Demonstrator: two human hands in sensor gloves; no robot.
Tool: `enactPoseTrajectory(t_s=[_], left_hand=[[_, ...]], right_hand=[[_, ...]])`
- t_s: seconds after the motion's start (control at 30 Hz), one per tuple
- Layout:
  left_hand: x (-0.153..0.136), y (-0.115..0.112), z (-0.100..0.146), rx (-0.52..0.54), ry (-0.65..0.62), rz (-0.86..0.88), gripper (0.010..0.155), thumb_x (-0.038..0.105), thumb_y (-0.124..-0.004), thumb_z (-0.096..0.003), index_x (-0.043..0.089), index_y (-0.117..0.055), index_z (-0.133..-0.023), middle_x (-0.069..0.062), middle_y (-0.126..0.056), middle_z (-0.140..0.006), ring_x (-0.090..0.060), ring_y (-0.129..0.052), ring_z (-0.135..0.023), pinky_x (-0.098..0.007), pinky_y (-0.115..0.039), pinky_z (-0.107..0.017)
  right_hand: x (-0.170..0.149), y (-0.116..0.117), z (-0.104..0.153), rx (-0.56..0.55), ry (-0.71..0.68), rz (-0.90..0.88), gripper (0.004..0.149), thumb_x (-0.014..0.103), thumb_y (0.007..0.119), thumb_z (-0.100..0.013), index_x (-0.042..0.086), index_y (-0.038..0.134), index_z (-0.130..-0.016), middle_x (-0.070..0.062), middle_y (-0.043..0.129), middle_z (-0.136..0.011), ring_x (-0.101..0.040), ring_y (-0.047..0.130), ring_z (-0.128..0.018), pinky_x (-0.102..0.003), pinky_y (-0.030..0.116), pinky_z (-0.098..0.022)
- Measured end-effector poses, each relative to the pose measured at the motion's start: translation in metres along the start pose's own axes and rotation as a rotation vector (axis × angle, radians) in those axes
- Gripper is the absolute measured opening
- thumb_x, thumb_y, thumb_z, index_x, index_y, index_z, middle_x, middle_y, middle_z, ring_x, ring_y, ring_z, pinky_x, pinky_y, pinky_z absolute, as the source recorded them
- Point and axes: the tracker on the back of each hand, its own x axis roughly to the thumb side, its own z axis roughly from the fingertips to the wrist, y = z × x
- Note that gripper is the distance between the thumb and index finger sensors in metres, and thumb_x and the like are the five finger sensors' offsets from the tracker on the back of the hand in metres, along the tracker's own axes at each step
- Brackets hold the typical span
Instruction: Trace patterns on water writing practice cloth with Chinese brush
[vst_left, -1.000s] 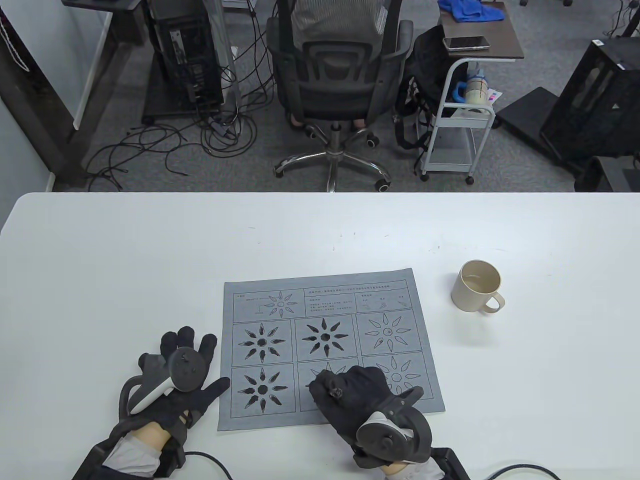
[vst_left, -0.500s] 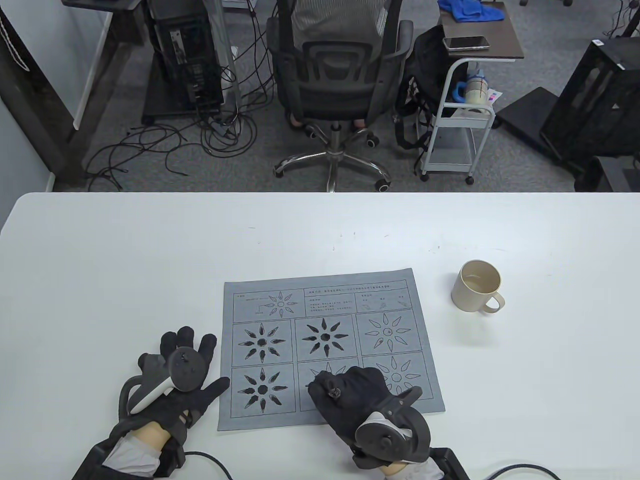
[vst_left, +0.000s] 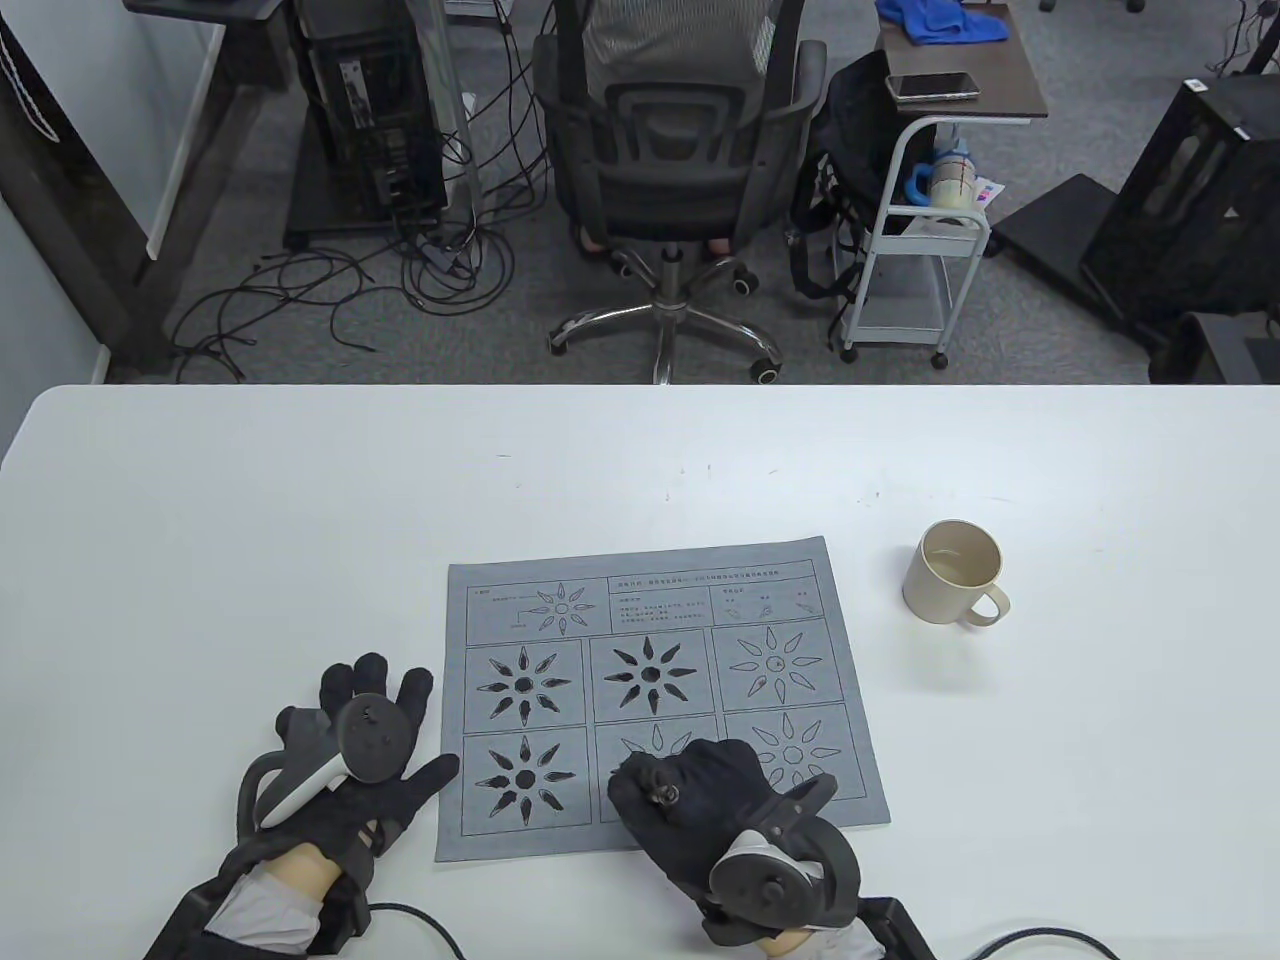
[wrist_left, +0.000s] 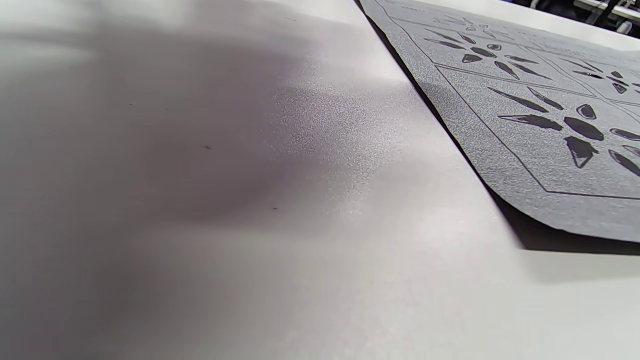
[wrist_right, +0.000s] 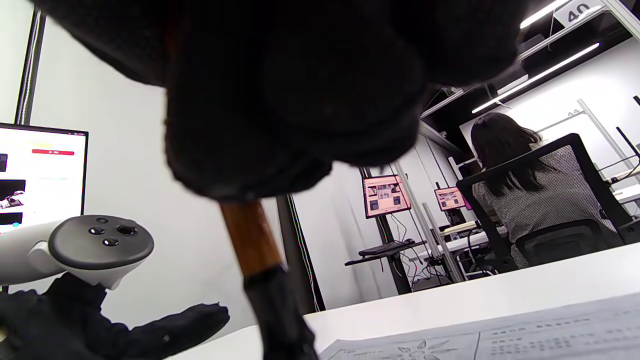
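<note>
Left hand (vst_left: 352, 760) lay flat on white table (vst_left: 250, 520), palm down, fingers spread wide, holding nothing, thumb reaching toward left edge of cloth (vst_left: 655, 690) without clearly touching it. Right hand (vst_left: 700, 790) sat curled over bottom middle panel of cloth, fingers wrapped tight around brush (wrist_right: 260, 270), shaft held near upright. In right wrist view, saw brown wooden handle dropping out of glove into dark ferrule and tip pointing down at sheet; contact with cloth hidden below frame edge. Grey cloth lay flat at front centre of table, between both hands, printed with grid of sunburst flowers. Top left, top middle and bottom left flowers showed filled dark; top right and bottom right stayed as outlines only; bottom middle mostly hidden under glove. Near left corner of cloth lifted slightly off table in left wrist view. Beige mug (vst_left: 955, 573) stood well apart to right of cloth.
</note>
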Motion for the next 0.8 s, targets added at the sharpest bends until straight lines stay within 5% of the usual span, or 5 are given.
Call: enactPoseTrajectory(t_s=[0.8], left_hand=[[-0.0004, 0.0002, 0.0001, -0.001, 0.003, 0.001, 0.083, 0.071, -0.048, -0.0479, 0.044, 0.01, -0.1, -0.002, 0.024, -0.105, -0.034, 0.022, -0.094, -0.074, 0.0, -0.066]], right_hand=[[-0.0014, -0.0005, 0.0001, -0.005, 0.008, 0.019, 0.036, 0.041, 0.083, -0.051, 0.01, 0.094, -0.064, -0.006, 0.107, -0.036, -0.022, 0.1, -0.028, -0.046, 0.082, -0.035]])
